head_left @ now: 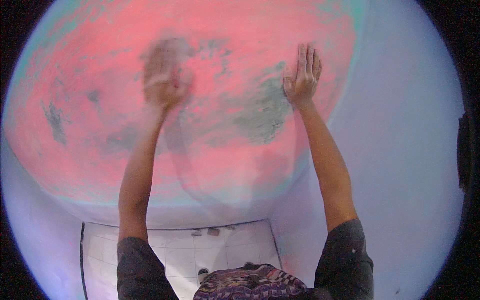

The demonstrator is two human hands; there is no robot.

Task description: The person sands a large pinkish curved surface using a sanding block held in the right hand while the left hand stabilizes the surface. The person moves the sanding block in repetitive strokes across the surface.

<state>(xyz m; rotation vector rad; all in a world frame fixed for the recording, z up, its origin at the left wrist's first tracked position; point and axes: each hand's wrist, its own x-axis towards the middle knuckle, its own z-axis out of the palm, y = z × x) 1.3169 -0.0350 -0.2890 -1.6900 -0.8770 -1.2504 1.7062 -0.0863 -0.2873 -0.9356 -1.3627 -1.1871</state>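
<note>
In front of me is a wall with a large pink patch [235, 170], mottled with grey smudges and edged in teal. My right hand [303, 75] lies flat against the right part of the patch, fingers stretched upward and thumb apart, with whitish marks on the skin. Beside it is a broad grey smudge [265, 110]. Further left, my left hand [164, 75] is also raised to the pink surface. Motion blurs it, but its fingers appear extended and its thumb stands out to the side. Neither hand shows anything held.
Pale bluish wall [400, 125] continues to the right of the patch. Below, a light tiled floor [175, 250] meets the wall along a dark line. A small brownish block [213, 232] lies at that line. A dark object [464, 150] stands at the far right edge.
</note>
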